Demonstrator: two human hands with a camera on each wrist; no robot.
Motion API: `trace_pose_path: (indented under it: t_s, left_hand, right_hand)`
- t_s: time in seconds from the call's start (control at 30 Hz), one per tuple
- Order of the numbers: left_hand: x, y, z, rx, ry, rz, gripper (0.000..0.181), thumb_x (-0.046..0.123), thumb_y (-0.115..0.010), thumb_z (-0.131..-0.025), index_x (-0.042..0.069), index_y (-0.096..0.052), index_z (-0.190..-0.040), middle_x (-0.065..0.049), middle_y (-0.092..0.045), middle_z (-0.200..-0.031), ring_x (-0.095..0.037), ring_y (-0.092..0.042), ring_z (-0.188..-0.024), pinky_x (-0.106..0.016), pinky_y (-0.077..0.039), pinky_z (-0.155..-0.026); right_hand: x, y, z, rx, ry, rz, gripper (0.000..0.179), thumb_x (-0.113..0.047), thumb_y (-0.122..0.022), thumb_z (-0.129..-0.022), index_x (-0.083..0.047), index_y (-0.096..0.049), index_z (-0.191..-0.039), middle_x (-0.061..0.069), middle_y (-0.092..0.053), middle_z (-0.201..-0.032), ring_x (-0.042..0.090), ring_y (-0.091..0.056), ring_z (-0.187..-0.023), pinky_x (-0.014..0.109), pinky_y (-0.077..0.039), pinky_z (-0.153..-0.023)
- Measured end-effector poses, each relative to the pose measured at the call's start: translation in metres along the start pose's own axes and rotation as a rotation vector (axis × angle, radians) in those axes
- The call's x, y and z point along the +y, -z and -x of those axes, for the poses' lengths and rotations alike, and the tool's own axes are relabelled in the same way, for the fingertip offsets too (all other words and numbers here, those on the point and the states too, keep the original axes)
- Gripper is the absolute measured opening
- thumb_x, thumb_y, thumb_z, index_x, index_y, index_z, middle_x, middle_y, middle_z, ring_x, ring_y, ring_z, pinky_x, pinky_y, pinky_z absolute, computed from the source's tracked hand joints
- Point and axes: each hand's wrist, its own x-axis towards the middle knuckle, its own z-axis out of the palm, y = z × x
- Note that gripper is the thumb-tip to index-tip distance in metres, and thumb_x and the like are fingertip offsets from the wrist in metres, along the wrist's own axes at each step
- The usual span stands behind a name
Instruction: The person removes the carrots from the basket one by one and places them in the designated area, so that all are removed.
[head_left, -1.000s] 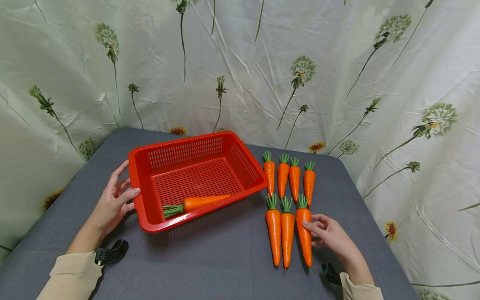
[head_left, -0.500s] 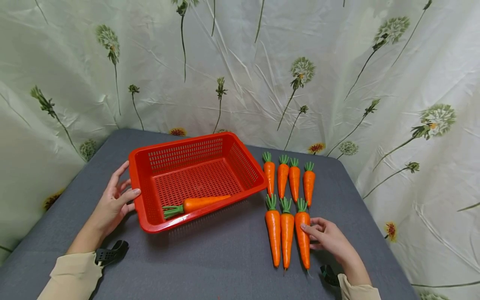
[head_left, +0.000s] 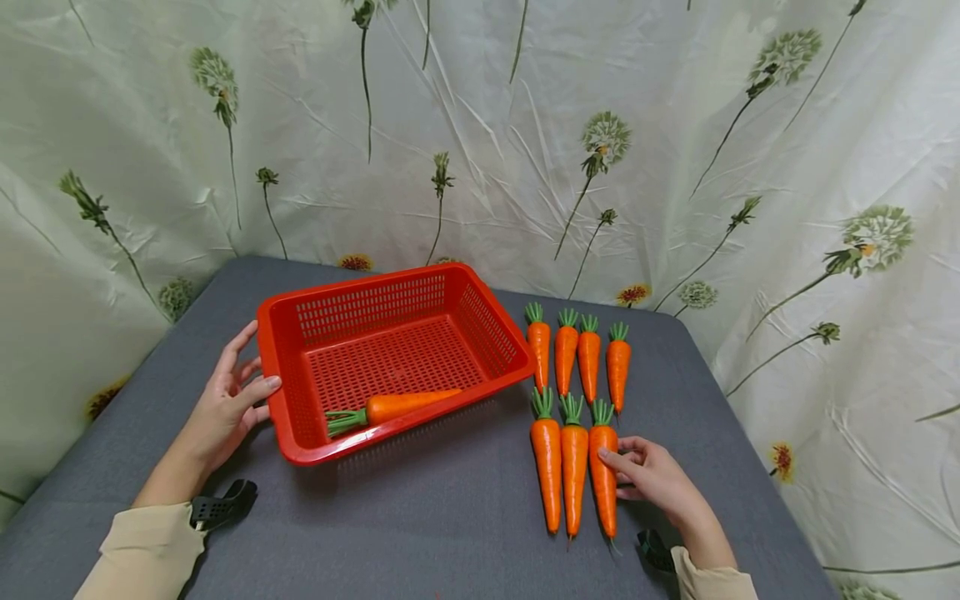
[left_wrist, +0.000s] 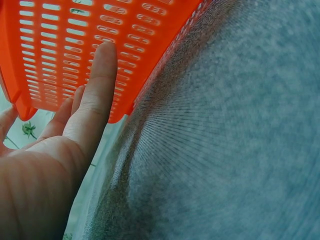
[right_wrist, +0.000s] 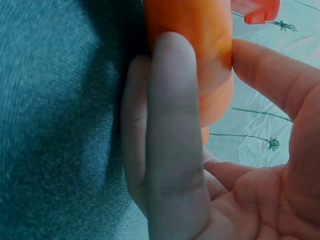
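A red plastic basket (head_left: 397,358) with slotted walls stands left of centre in the head view. My left hand (head_left: 225,400) holds its left end, the thumb on the rim and other fingers against the outer wall. One orange carrot (head_left: 412,406) with green stalks lies inside along the near wall. At the right, my right hand (head_left: 660,479) pinches a carrot (head_left: 603,479) from its right side between thumb and fingers; the right wrist view shows this carrot (right_wrist: 200,30) close up. Beside it lie two more carrots, a middle carrot (head_left: 575,475) and a left carrot (head_left: 547,471).
Behind the front row, several more carrots (head_left: 589,362) lie in a back row, stalks pointing away. Everything rests on a grey cloth-covered table (head_left: 420,533). A white curtain (head_left: 480,150) with dandelion prints hangs behind its far edge.
My right hand has shifted slightly left and nearer with the pinched carrot, bringing it closer to the middle carrot. The basket and my left hand have stayed in place.
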Motion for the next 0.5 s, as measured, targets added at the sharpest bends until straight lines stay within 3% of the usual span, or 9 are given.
trace_pose_path:
  t_s: [0.5]
  left_hand:
    - [0.0012, -0.0006, -0.0006, 0.009, 0.012, -0.006, 0.086, 0.002, -0.057, -0.107, 0.037, -0.013, -0.172, 0.005, -0.047, -0.144, -0.003, -0.070, -0.115, -0.030, -0.066, -0.080]
  right_hand:
    - [0.0004, -0.0004, -0.0007, -0.027, 0.027, 0.068, 0.070, -0.043, -0.069, -0.105, 0.009, -0.045, -0.145, 0.011, -0.067, -0.098, 0.016, -0.069, -0.083, 0.036, -0.066, -0.073]
